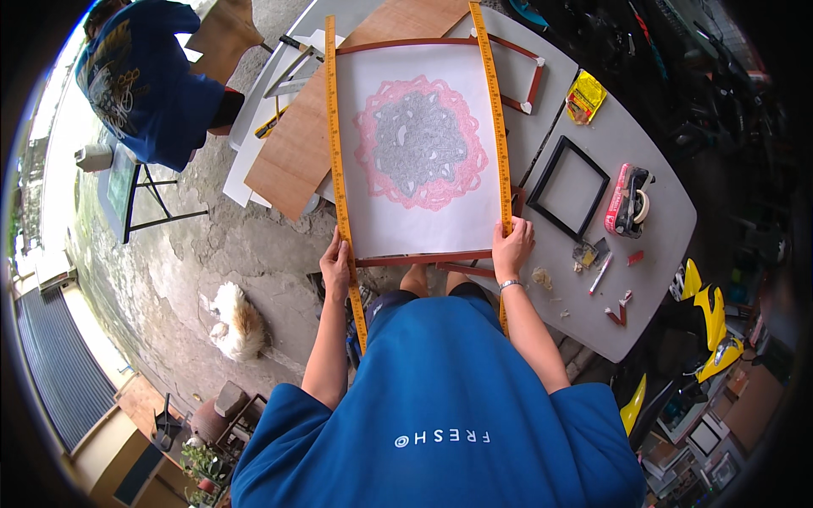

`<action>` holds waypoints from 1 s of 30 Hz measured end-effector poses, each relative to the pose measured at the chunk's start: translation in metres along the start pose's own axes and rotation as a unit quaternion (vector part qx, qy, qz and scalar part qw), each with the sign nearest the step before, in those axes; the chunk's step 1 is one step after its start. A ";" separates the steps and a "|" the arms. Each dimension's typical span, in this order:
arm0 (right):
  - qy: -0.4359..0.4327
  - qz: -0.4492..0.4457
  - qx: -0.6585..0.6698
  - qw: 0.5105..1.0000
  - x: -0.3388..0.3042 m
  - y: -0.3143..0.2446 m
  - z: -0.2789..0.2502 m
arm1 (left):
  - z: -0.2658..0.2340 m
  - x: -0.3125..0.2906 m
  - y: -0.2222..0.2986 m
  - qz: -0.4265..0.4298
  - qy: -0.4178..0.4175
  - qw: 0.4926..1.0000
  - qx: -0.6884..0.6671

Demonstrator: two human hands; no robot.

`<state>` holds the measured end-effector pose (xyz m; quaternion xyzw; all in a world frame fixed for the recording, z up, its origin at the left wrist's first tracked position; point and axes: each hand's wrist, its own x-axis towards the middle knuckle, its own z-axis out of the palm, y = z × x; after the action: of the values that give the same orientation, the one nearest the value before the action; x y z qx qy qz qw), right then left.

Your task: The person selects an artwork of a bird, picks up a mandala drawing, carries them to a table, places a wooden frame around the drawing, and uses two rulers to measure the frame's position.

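Head view. At centre frame a white sheet [421, 152] bearing a round lace-like ornament, grey in the middle and ringed in pink-red, lies on the table [631, 322] within a dark red-brown wooden frame [423, 257]. The frame's long axis runs from the lower centre of the picture toward the upper edge, away from the person. Two long yellow-orange rulers lie along its long sides: the left ruler [336, 144] runs from the top of the frame down past the left hand [336, 264], and the right ruler [491, 110] runs from the top down to the right hand [512, 247].

Both hands sit at the near corners of the frame, so the sheet lies directly ahead of the fingers, toward the upper part of the picture. The left hand's fingers are curled about the left ruler at the frame's lower left corner; the right hand lies flat, fingers spread and pressing on the lower end of the right ruler at the lower right corner. Neither hand is visibly nearer to the ornament; each serves its own side.

To the right of the sheet, on the grey table, lie an empty black square frame [568, 187], a pink-red tape dispenser [627, 200], a yellow packet [585, 96], a pen [600, 275] and small offcuts. A second red-brown frame [533, 80] shows at upper right of the sheet. At upper left another person in a blue shirt [140, 80] works apart; a pale furry animal [235, 322] lies on the concrete floor at lower left.
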<state>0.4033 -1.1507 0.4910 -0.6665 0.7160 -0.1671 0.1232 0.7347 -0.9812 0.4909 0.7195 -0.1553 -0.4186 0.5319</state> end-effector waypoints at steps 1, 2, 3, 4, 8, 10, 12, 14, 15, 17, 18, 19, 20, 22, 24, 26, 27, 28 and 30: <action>0.001 -0.002 -0.003 1.000 0.000 0.000 0.000 | 0.000 0.000 0.000 -0.003 0.001 1.000 0.002; 0.001 -0.005 -0.006 1.000 0.000 0.000 0.000 | 0.000 0.000 0.000 -0.004 0.001 1.000 0.001; 0.002 -0.007 -0.009 1.000 0.000 0.000 -0.001 | 0.000 0.000 0.000 -0.005 0.001 1.000 -0.001; 0.003 -0.008 -0.012 1.000 0.000 -0.001 -0.001 | -0.001 0.000 -0.001 -0.006 0.001 1.000 -0.002; -0.002 -0.011 -0.011 1.000 0.001 0.000 -0.001 | 0.002 0.000 0.000 0.003 0.012 1.000 -0.006; -0.008 -0.011 -0.009 1.000 0.001 0.000 0.000 | 0.002 -0.002 0.001 0.000 0.014 1.000 -0.008; -0.012 -0.008 -0.012 1.000 0.002 0.000 0.000 | 0.001 -0.001 0.000 0.004 0.009 1.000 -0.011; -0.014 -0.008 -0.017 1.000 0.002 0.001 0.001 | 0.001 -0.001 0.001 0.000 0.008 1.000 -0.010; -0.015 -0.008 -0.019 1.000 0.003 0.001 0.001 | 0.000 -0.001 0.001 -0.006 0.010 1.000 -0.007; -0.023 -0.008 -0.016 1.000 0.005 0.004 0.002 | 0.002 -0.001 0.004 -0.011 0.011 1.000 -0.008; -0.026 -0.008 -0.015 1.000 0.006 0.006 0.003 | 0.002 -0.002 0.005 -0.010 0.012 1.000 -0.011; -0.029 -0.010 -0.012 0.999 0.007 0.006 0.003 | 0.002 -0.002 0.005 -0.009 0.012 1.000 -0.014; -0.031 -0.012 -0.010 0.999 0.008 0.007 0.004 | 0.002 -0.002 0.005 -0.008 0.012 1.000 -0.014; -0.033 -0.016 -0.009 0.999 0.010 0.006 0.004 | 0.002 -0.002 0.005 -0.007 0.012 1.000 -0.016; -0.034 -0.019 -0.009 0.999 0.011 0.004 0.002 | 0.002 -0.002 0.004 -0.003 0.012 1.000 -0.023; -0.033 -0.008 0.001 0.999 0.011 0.002 0.003 | 0.002 -0.002 0.002 0.000 0.010 0.999 -0.030; -0.033 -0.002 0.006 0.999 0.011 0.001 0.003 | 0.001 -0.001 0.001 -0.001 0.009 0.999 -0.035; -0.033 -0.002 0.008 0.999 0.010 0.001 0.003 | 0.001 -0.001 0.000 -0.001 0.007 0.999 -0.040; -0.033 -0.002 0.013 0.999 0.010 0.000 0.002 | 0.001 -0.001 -0.001 -0.003 0.011 0.999 -0.037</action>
<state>0.4036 -1.1606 0.4893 -0.6712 0.7082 -0.1550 0.1550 0.7332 -0.9808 0.4900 0.7046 -0.1317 -0.4178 0.5582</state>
